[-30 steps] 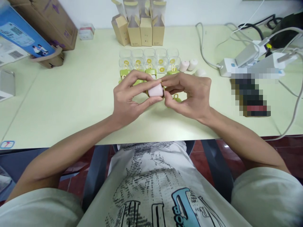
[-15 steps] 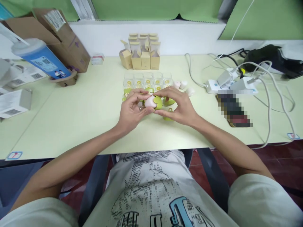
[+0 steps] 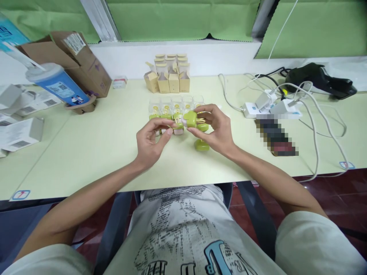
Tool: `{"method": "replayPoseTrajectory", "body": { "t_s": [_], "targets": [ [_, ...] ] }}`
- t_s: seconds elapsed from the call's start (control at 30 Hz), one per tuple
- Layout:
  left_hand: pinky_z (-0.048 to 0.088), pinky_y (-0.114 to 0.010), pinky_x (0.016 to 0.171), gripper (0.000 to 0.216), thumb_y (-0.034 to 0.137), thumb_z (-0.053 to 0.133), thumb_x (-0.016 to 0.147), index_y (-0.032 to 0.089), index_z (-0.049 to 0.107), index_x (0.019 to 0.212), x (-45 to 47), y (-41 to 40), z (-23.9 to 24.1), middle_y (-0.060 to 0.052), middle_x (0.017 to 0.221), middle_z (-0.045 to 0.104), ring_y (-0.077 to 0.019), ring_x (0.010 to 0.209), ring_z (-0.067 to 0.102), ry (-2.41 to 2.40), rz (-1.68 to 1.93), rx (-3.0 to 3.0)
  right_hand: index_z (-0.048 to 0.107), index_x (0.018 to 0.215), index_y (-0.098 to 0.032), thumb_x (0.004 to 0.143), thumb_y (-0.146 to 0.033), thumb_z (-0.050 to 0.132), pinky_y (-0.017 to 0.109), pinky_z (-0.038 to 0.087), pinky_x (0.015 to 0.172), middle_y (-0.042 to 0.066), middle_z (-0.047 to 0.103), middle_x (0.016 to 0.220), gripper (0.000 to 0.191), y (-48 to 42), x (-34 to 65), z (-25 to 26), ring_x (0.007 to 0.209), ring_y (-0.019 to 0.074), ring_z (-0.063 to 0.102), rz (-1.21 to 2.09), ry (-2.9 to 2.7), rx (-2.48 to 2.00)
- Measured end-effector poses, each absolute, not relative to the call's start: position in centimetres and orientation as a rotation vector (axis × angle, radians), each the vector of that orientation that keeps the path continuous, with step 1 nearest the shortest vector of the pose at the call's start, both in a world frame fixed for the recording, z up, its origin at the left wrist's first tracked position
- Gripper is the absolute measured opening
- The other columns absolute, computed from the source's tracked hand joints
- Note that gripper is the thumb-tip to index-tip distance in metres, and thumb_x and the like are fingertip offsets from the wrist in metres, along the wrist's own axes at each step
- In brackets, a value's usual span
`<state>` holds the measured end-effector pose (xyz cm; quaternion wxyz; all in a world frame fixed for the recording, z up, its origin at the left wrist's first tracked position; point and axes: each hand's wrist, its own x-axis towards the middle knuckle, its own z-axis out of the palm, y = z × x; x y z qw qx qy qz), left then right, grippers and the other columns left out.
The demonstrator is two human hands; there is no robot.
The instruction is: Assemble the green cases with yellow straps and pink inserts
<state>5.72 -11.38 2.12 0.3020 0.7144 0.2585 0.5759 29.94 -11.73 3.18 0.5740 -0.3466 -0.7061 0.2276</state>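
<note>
My right hand (image 3: 218, 130) pinches an egg-shaped piece (image 3: 189, 119), pale pink at its left end under a green leaf-edged cap with a yellowish loop. To its left, my left hand (image 3: 149, 142) is open and apart from the piece, its fingers and thumb spread. Behind the hands stand clear plastic cups (image 3: 187, 102) with yellow marks, in rows. Several green-and-pink pieces (image 3: 178, 130) lie in front of these, partly hidden by my left fingers. A loose green cap (image 3: 202, 145) sits below my right hand, with another green one (image 3: 203, 127) behind its fingers.
Small open cardboard boxes (image 3: 173, 83) stand grouped by the wall. At left are a large carton (image 3: 91, 70), a blue drink cup (image 3: 64, 86) and white boxes (image 3: 24, 133). A power strip (image 3: 250, 110), cables and a blurred-out phone (image 3: 275, 136) lie at right.
My left hand has let go of the egg-shaped piece and moved left. My right hand keeps hold, and the piece now shows its loop pointing right. The view has tilted up slightly.
</note>
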Motion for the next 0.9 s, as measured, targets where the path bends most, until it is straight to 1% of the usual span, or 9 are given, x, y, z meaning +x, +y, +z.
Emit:
{"method": "replayPoseTrajectory", "body": {
  "t_s": [0.13,0.2,0.3,0.37,0.43,0.5,0.6,0.7,0.9],
  "targets": [
    [0.056,-0.050,0.131,0.084,0.045,0.088,0.098,0.041,0.047,0.171,5.8,-11.0,1.6,-0.010,0.178,0.052,-0.0328,0.166,0.053,0.510,1.288,1.940,0.073,0.127,-0.025,0.092,-0.060,0.089,0.043,0.074,0.092,0.009,0.079,0.125,0.051,-12.2,29.7,3.2,0.112,0.0262,0.081,0.490,-1.774,-0.752],
    [0.049,-0.052,0.138,0.090,0.042,0.087,0.099,0.044,0.041,0.176,5.9,-11.2,1.5,-0.007,0.185,0.041,-0.0339,0.172,0.042,0.440,1.181,1.929,0.075,0.127,-0.027,0.095,-0.055,0.088,0.044,0.074,0.092,0.008,0.080,0.123,0.044,-12.3,29.8,3.4,0.111,0.0264,0.080,0.364,-1.810,-0.754],
    [0.060,-0.050,0.129,0.080,0.034,0.083,0.102,0.042,0.047,0.173,5.7,-12.0,2.0,-0.008,0.169,0.064,-0.0309,0.154,0.066,0.384,1.147,1.888,0.075,0.132,-0.029,0.097,-0.054,0.086,0.044,0.074,0.090,0.008,0.078,0.130,0.045,-12.0,30.4,4.0,0.107,0.0264,0.080,0.287,-1.725,-0.835],
    [0.073,-0.042,0.106,0.065,0.031,0.080,0.104,0.035,0.059,0.165,5.5,-12.5,2.7,-0.009,0.140,0.083,-0.0273,0.128,0.082,0.394,1.149,1.881,0.072,0.137,-0.031,0.097,-0.061,0.084,0.044,0.074,0.087,0.009,0.074,0.139,0.051,-11.3,31.1,4.3,0.106,0.0261,0.080,0.378,-1.645,-0.896],
    [0.075,-0.033,0.082,0.043,0.029,0.079,0.103,0.028,0.075,0.146,5.2,-12.4,3.4,-0.008,0.116,0.088,-0.0240,0.108,0.087,0.476,1.220,1.888,0.069,0.142,-0.034,0.097,-0.068,0.080,0.044,0.074,0.086,0.007,0.073,0.142,0.057,-10.4,31.7,4.4,0.103,0.0254,0.081,0.520,-1.599,-0.921],
    [0.071,-0.027,0.068,0.021,0.026,0.079,0.101,0.023,0.083,0.121,4.7,-11.6,4.0,-0.006,0.102,0.086,-0.0198,0.094,0.086,0.601,1.391,1.871,0.066,0.146,-0.037,0.097,-0.074,0.077,0.045,0.073,0.085,0.006,0.075,0.136,0.062,-9.5,32.4,4.3,0.102,0.0252,0.080,0.643,-1.591,-0.926],
    [0.064,-0.023,0.061,0.005,0.021,0.080,0.096,0.021,0.082,0.100,3.3,-8.6,4.2,-0.002,0.089,0.082,-0.0153,0.081,0.081,0.782,1.664,1.786,0.067,0.148,-0.039,0.094,-0.076,0.080,0.045,0.072,0.088,0.005,0.077,0.127,0.067,-8.6,33.4,4.3,0.103,0.0258,0.079,0.694,-1.639,-0.951],
    [0.058,-0.023,0.059,0.003,0.020,0.077,0.093,0.022,0.077,0.091,1.3,-4.9,3.4,-0.002,0.085,0.078,-0.0171,0.084,0.079,1.015,1.765,1.697,0.075,0.145,-0.035,0.092,-0.073,0.084,0.044,0.070,0.092,0.008,0.076,0.131,0.066,-7.7,34.1,5.0,0.099,0.0245,0.077,0.546,-1.768,-1.038],
    [0.056,-0.026,0.066,0.020,0.008,0.071,0.080,0.022,0.073,0.094,-0.9,-1.1,1.1,-0.003,0.102,0.079,-0.0165,0.087,0.068,1.500,1.492,1.626,0.089,0.126,-0.021,0.090,-0.034,0.090,0.043,0.063,0.086,0.010,0.085,0.112,0.038,-6.1,32.9,7.2,0.083,0.0252,0.076,0.256,-2.149,-1.288]
  ]
}}
